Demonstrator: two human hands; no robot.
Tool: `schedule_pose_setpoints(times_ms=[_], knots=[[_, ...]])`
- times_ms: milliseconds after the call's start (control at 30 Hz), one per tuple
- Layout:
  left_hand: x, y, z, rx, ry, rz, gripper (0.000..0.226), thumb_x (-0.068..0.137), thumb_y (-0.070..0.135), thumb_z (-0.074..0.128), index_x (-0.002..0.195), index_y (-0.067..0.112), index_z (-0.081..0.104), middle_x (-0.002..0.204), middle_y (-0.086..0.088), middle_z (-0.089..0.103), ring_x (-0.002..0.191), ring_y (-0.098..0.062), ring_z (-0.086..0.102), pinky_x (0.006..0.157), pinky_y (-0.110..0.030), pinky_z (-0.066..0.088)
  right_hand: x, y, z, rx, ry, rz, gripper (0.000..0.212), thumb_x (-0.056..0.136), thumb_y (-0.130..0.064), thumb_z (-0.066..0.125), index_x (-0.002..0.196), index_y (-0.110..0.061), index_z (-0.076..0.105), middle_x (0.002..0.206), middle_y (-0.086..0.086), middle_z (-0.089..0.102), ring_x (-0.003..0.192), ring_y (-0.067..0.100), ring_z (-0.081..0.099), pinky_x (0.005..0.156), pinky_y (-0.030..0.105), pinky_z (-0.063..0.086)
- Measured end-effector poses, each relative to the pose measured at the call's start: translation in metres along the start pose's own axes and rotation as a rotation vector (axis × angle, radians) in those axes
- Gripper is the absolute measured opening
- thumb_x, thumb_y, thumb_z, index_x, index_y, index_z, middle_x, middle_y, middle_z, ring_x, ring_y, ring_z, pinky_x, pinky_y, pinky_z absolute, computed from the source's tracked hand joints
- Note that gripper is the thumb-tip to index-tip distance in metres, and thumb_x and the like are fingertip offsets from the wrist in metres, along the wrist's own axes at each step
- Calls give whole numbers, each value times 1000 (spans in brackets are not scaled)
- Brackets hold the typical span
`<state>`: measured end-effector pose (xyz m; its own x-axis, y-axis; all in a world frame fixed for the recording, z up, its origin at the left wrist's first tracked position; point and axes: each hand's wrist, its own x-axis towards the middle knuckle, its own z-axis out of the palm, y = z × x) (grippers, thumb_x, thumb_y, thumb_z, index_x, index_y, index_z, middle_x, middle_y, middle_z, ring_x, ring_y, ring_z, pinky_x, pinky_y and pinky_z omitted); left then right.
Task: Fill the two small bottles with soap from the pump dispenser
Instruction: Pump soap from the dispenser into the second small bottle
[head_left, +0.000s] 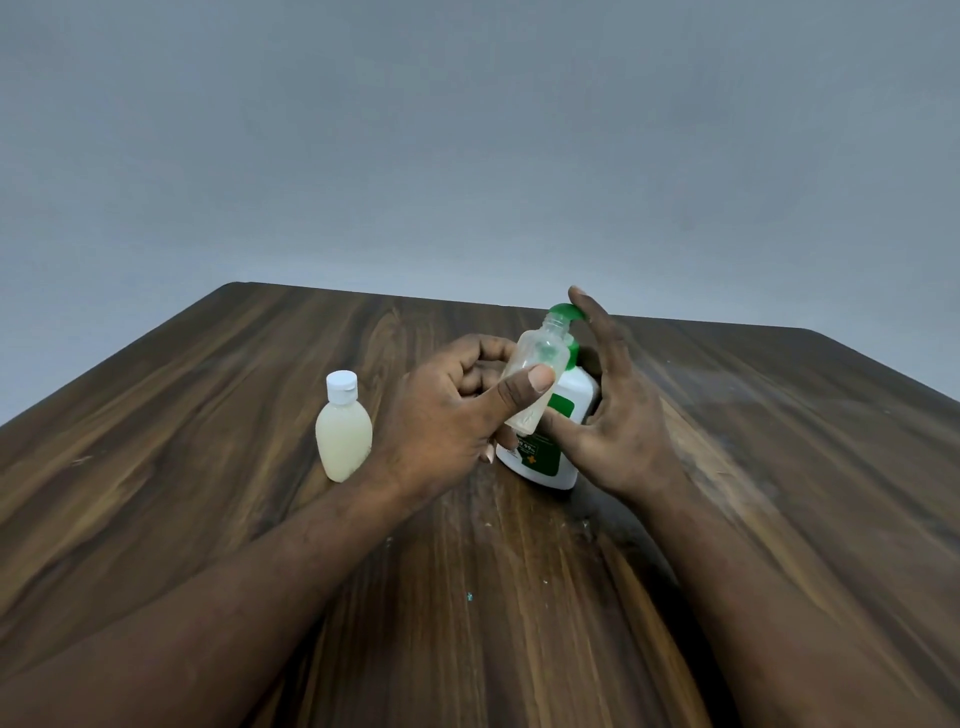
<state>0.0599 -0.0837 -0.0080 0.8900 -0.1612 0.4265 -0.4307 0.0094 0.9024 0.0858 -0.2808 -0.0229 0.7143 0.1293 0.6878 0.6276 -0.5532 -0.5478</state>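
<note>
Both forearms reach in over the near edge of the table. Toward the left edge from them, the filled bottle stands upright, pale soap up to its shoulder and its white cap on; that one looks finished.

About mid-table, the left hand pinches the empty bottle, thumb pressed flat on its front and fingers curled behind. It is uncapped, lifted off the wood and tilted, its mouth pointing up and away, right by the green pump head. I can't tell if the spout sits over the opening.

Just behind stands the pump dispenser. The right hand wraps its white body, thumb across the label, with one long finger reaching up over the pump head.

To do this well, I'd bring the narrow mouth squarely under the spout before pressing and hold the small bottle closer to upright. Press slowly, so the thick soap drops in rather than running down the neck. The right hand should brace the dispenser so it doesn't tip toward the far edge.
</note>
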Motion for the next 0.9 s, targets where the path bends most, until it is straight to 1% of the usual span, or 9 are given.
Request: schedule_pose_setpoints(times_ms=[133,200,300,400,500,600,633,700,900], knots=[[1,-5,0,-101,-15,-65,52,81,48,76,120,14,70,87,-11,81,70,-29,73,57,-29,58,0,-2,-1,-21,4,-13,100,81,-42,79,165,-46,24,114,-18,73,84,6,74,72,29,61],[1,-6,-1,-156,-11,-90,52,81,46,76,118,10,71,89,-13,80,71,-30,73,57,-27,59,1,-3,0,-49,1,-23,102,82,-38,82,165,-43,25,109,-21,72,82,5,73,69,27,60],[2,-6,-1,-219,-15,-114,51,81,45,76,113,5,73,89,-15,79,69,-27,73,54,-24,58,1,-1,2,-60,7,-39,104,83,-22,88,165,-39,27,104,-29,69,81,9,74,68,30,59],[2,-5,0,-291,-39,-134,55,80,48,74,109,1,73,84,-19,76,61,-22,69,49,-22,55,1,0,1,-54,6,-29,103,82,-17,88,163,-38,28,99,-23,73,73,9,73,63,32,59],[1,-4,0,-332,-61,-144,57,83,49,72,109,-2,72,85,-23,74,57,-21,67,47,-22,53,1,0,1,-70,2,-30,103,82,-19,86,164,-36,27,97,-14,76,70,9,72,62,37,60],[1,-5,-1,-346,-71,-140,55,86,49,70,107,-2,72,87,-25,74,58,-21,67,47,-21,53,2,-2,-1,-91,-8,-49,108,81,-38,78,168,-40,15,100,-14,73,70,8,70,63,35,59],[1,-5,-1,-347,-74,-138,55,86,49,70,107,-2,72,89,-26,74,59,-22,67,48,-21,53,2,-3,-1,-97,-12,-57,108,80,-41,76,169,-42,13,105,-15,72,72,9,70,64,36,60],[1,-6,-1,-343,-80,-135,56,86,51,70,107,-1,73,94,-31,74,61,-23,68,49,-22,54,3,-3,-2,-96,-17,-60,107,80,-37,78,168,-43,16,115,-13,73,76,11,72,67,42,62],[1,-8,-1,-340,-81,-136,59,85,51,70,110,-2,73,99,-32,74,64,-24,68,50,-23,55,4,-3,-1,-60,-16,-60,98,82,-27,80,163,-42,26,110,-7,76,75,17,74,64,45,61]])
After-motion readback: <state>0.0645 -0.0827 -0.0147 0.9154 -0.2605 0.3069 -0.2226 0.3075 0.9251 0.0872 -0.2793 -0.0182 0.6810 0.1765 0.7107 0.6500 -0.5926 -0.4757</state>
